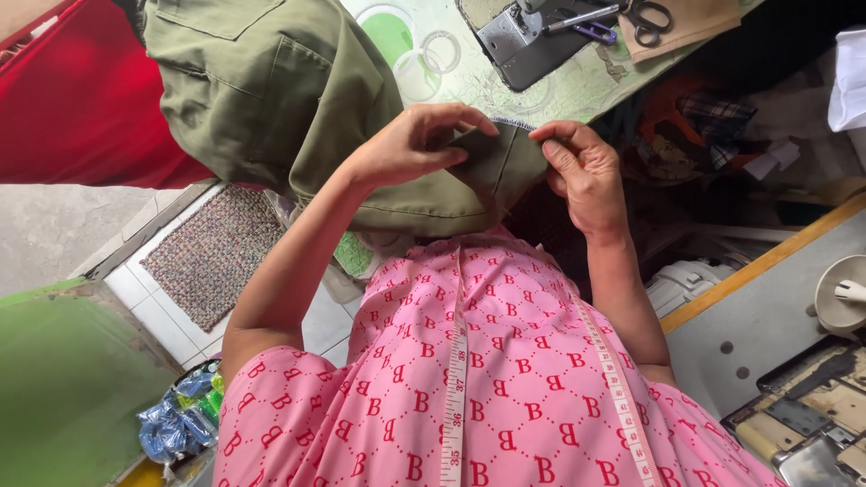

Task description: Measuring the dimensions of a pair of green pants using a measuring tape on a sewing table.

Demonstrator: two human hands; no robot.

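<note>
A white measuring tape [454, 397] hangs round the person's neck and down the front of a pink patterned garment [505, 379], closest to the lens. Beyond it both hands meet on an olive green garment [271, 90] that drapes off the table edge. The left hand [410, 144] has its fingers curled, thumb and fingertips pinching a folded flap of the green cloth. The right hand [586, 176] pinches the same fold from the other side, forefinger bent over the top, the rest of its fingers pressed together along the cloth. A pale stitched edge [512, 123] shows between the two sets of fingertips. Past the fingertips, on the patterned tabletop [577, 90], lie a sewing machine's metal plate [519, 41] and black-handled scissors [645, 18]. Left of the left hand's fingers, well apart, lies red fabric [81, 99].
</note>
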